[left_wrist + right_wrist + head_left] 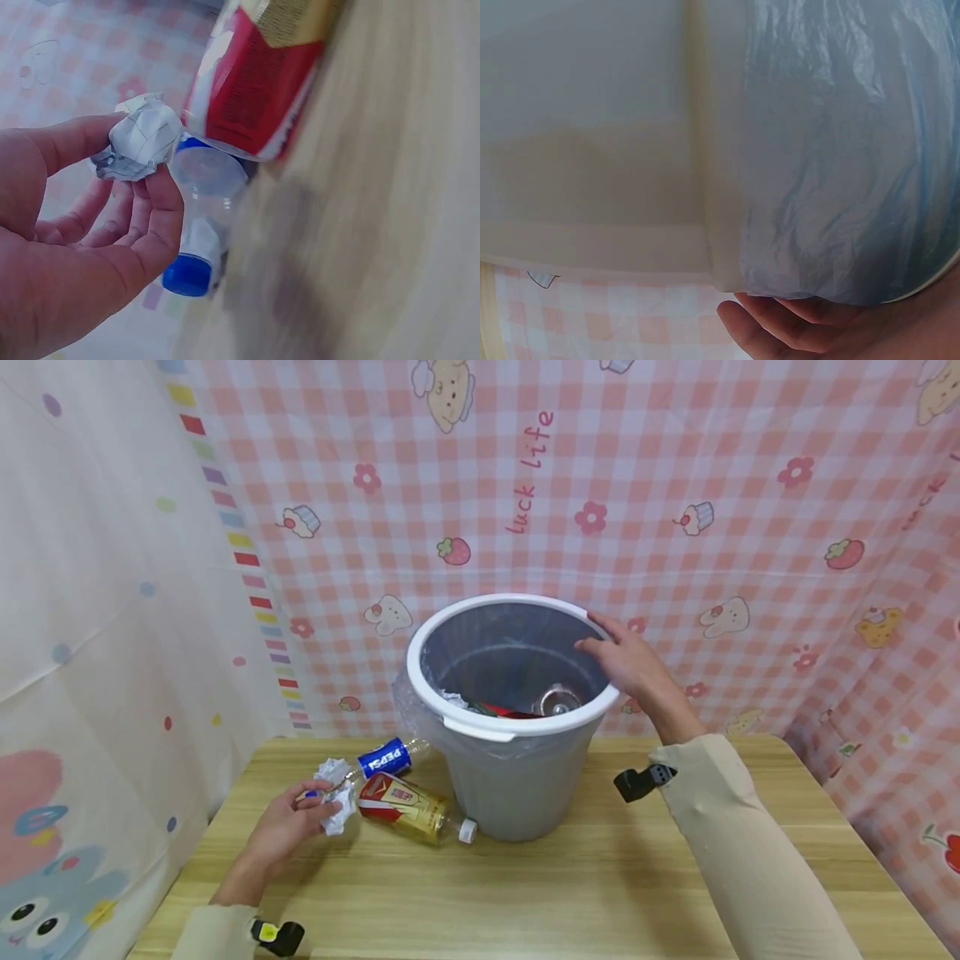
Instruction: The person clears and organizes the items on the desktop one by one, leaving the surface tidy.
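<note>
My left hand (283, 827) pinches a crumpled ball of white paper (146, 139) between thumb and fingertips, just above the table's left side. A second crumpled paper (332, 769) shows just beyond it. Beside them lies a clear Pepsi bottle (385, 757) with a blue label and a blue cap (187, 274). Nearer me, a drink bottle (408, 810) with a red and gold label lies with its white cap against a grey trash bin (517, 793). My right hand (633, 660) grips the bin's white rim, thumb inside and fingers outside.
A clear plastic liner (416, 714) hangs over the bin's rim. Inside the bin are a clear bottle (558, 700), something red and some white paper. The wooden table (465, 910) stands against pink checked cloth (480, 485), with white cloth on the left.
</note>
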`<state>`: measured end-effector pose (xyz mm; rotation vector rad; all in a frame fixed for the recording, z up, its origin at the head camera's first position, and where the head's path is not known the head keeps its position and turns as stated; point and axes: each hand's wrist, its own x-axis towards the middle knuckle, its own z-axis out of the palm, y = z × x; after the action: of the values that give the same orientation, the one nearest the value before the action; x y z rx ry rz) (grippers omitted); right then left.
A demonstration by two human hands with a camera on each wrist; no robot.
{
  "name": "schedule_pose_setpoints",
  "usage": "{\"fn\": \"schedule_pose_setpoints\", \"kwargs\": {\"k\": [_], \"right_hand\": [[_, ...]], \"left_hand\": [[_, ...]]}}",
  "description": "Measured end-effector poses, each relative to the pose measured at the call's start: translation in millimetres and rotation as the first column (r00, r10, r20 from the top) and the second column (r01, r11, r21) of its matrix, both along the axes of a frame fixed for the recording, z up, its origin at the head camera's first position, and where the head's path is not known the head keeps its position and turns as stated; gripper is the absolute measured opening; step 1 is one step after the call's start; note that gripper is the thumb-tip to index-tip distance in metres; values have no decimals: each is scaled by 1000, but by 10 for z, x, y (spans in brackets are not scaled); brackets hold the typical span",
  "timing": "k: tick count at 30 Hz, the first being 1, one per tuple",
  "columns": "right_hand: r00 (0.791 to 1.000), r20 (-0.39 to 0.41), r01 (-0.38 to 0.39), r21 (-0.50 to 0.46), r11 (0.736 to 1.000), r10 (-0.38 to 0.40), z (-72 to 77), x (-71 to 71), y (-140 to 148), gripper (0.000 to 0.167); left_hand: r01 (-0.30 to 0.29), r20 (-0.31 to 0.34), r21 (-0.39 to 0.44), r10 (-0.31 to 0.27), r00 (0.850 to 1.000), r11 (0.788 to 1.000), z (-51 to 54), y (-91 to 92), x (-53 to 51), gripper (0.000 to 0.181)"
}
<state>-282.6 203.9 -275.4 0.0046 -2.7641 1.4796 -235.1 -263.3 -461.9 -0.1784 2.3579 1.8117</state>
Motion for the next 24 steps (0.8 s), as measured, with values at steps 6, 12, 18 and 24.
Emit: {"fn": "schedule_pose_setpoints", "kwargs": {"k": [6, 12, 18, 24], "right_hand": [[1000, -4, 1, 7, 1000, -1, -3, -6, -1, 66], [1000, 5, 5, -9, 1000, -5, 1, -12, 0, 65], [1000, 2, 4, -5, 1000, -4, -5, -12, -2, 66], [1000, -7, 2, 4, 1000, -2, -1, 0, -3, 65]], "left_hand": [[1, -13, 38, 0, 1000, 999, 118, 20, -11, 44], [13, -44, 36, -11, 999, 999, 246, 86, -13, 45], [29, -96, 78, -22, 995, 997, 484, 137, -16, 44], [37, -159, 107, -20, 987, 994, 727, 201, -9, 41]]}}
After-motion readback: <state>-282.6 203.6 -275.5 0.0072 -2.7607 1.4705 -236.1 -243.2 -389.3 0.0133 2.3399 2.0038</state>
